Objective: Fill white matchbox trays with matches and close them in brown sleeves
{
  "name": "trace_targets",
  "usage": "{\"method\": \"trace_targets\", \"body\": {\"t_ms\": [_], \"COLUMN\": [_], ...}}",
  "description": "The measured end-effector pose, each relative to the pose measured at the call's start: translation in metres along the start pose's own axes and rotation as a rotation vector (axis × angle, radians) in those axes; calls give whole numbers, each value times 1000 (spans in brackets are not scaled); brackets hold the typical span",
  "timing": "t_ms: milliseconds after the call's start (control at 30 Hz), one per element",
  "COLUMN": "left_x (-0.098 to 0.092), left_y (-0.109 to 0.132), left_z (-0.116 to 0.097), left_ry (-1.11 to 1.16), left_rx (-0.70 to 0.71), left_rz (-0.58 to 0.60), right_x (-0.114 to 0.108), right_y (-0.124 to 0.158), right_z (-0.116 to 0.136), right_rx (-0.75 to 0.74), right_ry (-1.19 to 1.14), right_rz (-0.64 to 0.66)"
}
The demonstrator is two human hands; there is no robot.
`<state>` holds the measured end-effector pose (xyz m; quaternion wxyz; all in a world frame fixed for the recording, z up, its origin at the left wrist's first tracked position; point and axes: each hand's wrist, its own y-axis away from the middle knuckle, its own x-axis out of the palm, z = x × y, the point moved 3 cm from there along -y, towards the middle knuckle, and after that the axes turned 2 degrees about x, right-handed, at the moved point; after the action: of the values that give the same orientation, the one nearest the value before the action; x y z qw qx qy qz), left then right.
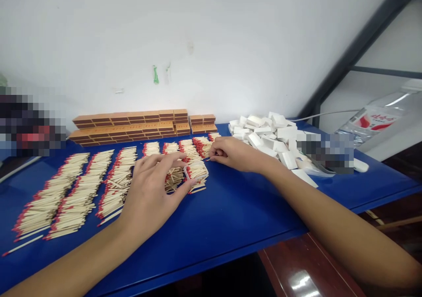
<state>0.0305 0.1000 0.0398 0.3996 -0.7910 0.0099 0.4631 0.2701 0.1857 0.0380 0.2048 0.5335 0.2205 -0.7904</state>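
My left hand (153, 182) grips a small white matchbox tray (206, 174) between thumb and fingers. Red-tipped matches (197, 169) fill the tray, and more lie loose right beside it. To the right, my right hand (231, 153) is closed in a pinch at the edge of a match pile (201, 146). A thin match end (207, 159) shows at its fingertips; the rest is hidden by the fingers. Long rows of matches (74, 200) lie on the blue table left of my left hand, their red heads mostly pointing left.
Stacked orange-brown matchbox sleeves (132, 129) line the wall at the back. A heap of white trays (263, 132) lies to the right, near a blurred dark object (326, 154). A plastic bottle (376, 117) is at far right. The blue table's front edge (211, 259) runs nearest me.
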Motion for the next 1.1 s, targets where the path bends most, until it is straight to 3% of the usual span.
{"method": "trace_targets", "body": {"t_ms": [467,1100], "left_x": [0,-1], "left_y": [-1,-1], "left_z": [0,0], "left_ry": [-20,-15], "left_rx": [4,-8], "left_rz": [3,22], "right_x": [-1,-1], "right_y": [1,2], "right_z": [3,-3], "right_rx": [-72,-24], "right_ry": [-44,-18], "right_rz": [-16,29]}}
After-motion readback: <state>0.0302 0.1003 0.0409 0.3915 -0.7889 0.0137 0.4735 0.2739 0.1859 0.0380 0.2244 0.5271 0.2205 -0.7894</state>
